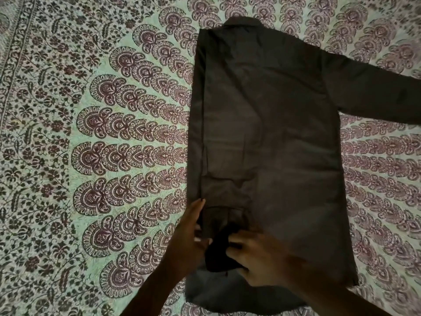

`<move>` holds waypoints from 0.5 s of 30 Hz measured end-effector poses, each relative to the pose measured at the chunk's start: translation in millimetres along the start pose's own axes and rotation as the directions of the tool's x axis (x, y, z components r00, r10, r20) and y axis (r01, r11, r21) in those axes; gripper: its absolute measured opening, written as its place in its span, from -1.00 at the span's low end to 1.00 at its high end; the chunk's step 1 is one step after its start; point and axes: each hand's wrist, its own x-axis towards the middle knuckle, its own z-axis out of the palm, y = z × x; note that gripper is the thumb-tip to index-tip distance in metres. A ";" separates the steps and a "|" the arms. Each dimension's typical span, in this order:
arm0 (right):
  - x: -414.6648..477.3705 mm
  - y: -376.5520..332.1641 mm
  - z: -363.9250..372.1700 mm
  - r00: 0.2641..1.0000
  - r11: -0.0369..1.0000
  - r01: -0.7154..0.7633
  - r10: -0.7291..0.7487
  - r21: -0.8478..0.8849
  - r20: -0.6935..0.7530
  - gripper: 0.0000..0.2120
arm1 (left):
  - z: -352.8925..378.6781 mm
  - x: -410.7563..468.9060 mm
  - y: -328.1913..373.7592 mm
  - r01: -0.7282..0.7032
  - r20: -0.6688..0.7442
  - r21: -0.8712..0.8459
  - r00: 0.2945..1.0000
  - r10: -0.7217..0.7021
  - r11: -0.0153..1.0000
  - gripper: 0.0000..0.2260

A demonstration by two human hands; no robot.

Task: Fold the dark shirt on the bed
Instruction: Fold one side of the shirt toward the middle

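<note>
Dark shirt (268, 133) lies flat on our bed (91, 133); our left hand (191, 236) and right hand (257, 256) pinch its folded cuff (219, 252).

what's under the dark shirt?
The patterned bedsheet shows all around the dark shirt, evidently running beneath it. Anything else under the cloth is covered, so unseen.

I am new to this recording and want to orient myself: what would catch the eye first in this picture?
First, the dark shirt lying flat in the middle of the patterned bedsheet, with one sleeve stretched out to the right. Near the bottom, the left hand and the right hand handle the cuff of the folded-in sleeve.
</note>
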 end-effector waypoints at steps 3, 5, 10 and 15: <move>-0.6 -1.9 11.4 1.000 0.999 0.000 0.000 -0.032 0.000 -0.63 | 1.7 -1.2 -7.3 -0.049 0.051 0.107 0.998 0.043 0.993 -0.15; -3.3 -5.2 17.1 0.999 0.998 0.024 -0.025 -0.058 -0.022 -0.57 | 3.6 -1.5 -13.8 -0.092 0.068 0.176 0.994 0.081 0.980 -0.10; -8.6 -5.6 31.5 0.997 0.992 0.072 -0.073 -0.103 0.001 -0.59 | 5.6 -2.2 -15.4 -0.110 0.122 0.286 0.990 0.078 0.952 0.03; -12.3 2.0 34.6 0.990 0.987 0.139 -0.138 -0.086 0.018 -0.67 | 13.4 -9.8 -11.7 -0.152 0.155 0.439 0.984 0.093 0.885 0.03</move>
